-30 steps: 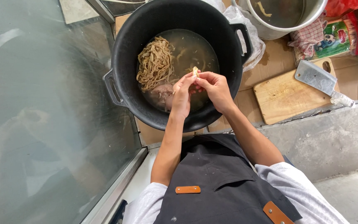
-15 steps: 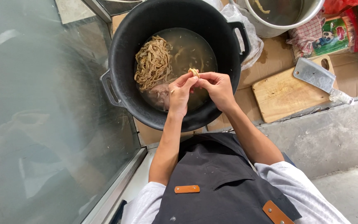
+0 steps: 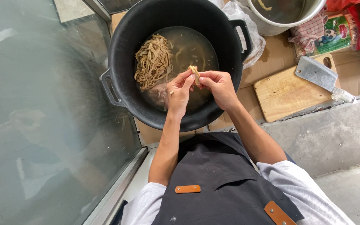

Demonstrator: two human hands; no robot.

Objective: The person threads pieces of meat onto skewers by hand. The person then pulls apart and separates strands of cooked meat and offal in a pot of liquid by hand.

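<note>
Black tub at the left end of the cardboard-covered floor, murky water inside. Heap of tan strips piled at the tub's left side, apparently already worked; loose bits afloat to the right, seemingly left to do. Left hand and right hand over the water, fingertips of both pinched on one pale strip. Further right: wooden board with cleaver, untouched. Metal pot at the far edge.

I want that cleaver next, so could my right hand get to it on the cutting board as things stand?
Probably yes. The cleaver lies uncovered on the cutting board, nothing lying between it and your right hand, though that hand and your left hand pinch a pale strip.
</note>
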